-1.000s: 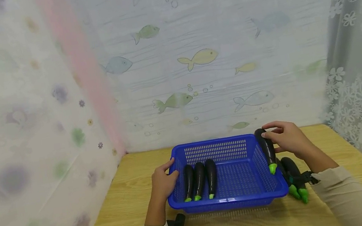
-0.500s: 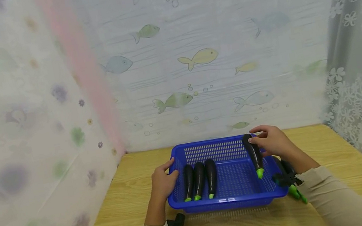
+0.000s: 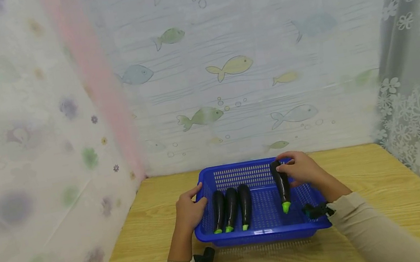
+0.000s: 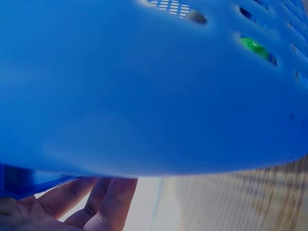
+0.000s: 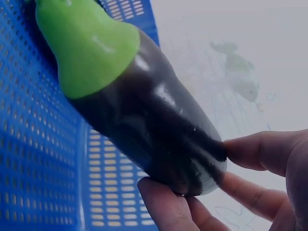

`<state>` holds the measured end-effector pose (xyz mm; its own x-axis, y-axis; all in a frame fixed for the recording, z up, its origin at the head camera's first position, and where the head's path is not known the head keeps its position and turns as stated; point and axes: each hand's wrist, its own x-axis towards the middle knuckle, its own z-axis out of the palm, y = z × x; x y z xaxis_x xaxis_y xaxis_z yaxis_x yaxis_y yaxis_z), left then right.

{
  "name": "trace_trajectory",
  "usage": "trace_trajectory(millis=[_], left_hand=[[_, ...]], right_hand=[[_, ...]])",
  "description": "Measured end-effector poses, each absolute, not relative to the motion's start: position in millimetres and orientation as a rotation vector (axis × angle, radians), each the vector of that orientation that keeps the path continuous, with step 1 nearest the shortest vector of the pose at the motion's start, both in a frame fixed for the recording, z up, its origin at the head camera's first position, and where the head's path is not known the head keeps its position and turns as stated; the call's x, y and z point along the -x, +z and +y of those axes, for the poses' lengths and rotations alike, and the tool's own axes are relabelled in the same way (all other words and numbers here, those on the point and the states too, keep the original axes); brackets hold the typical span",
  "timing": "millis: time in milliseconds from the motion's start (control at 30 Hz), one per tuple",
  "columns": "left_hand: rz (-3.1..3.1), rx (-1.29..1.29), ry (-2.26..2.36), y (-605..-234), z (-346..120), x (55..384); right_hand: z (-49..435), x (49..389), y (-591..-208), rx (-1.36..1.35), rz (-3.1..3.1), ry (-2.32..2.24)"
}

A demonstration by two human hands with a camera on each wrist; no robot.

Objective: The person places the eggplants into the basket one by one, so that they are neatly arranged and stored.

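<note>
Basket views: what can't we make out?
Head: table surface under the right forearm, hidden by the sleeve.
Left wrist: most of the basket contents, hidden by its wall.
Left wrist: rest of the left hand, cut off by bottom edge.
Right wrist: held eggplant's stem tip, cut off by top edge.

Pale yellow wood grain stretches right across the table (image 3: 140, 240), both far corners in plain sight, and there sits the blue basket (image 3: 264, 207), open side up! It stands toward the back, long side facing front, with speckled light and shadow falling across the wood just below its near side.
</note>
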<state>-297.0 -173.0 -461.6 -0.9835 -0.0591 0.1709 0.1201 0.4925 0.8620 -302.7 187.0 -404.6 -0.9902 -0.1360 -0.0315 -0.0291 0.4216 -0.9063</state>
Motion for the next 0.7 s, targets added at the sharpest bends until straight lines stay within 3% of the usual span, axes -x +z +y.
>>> trace_trajectory(millis=[700], left_hand=[[-2.558,0.042,-1.494,-462.8,-172.7,298.7]], right_hand=[[164.6,320.4,-426.7,0.028,2.386,-1.675]])
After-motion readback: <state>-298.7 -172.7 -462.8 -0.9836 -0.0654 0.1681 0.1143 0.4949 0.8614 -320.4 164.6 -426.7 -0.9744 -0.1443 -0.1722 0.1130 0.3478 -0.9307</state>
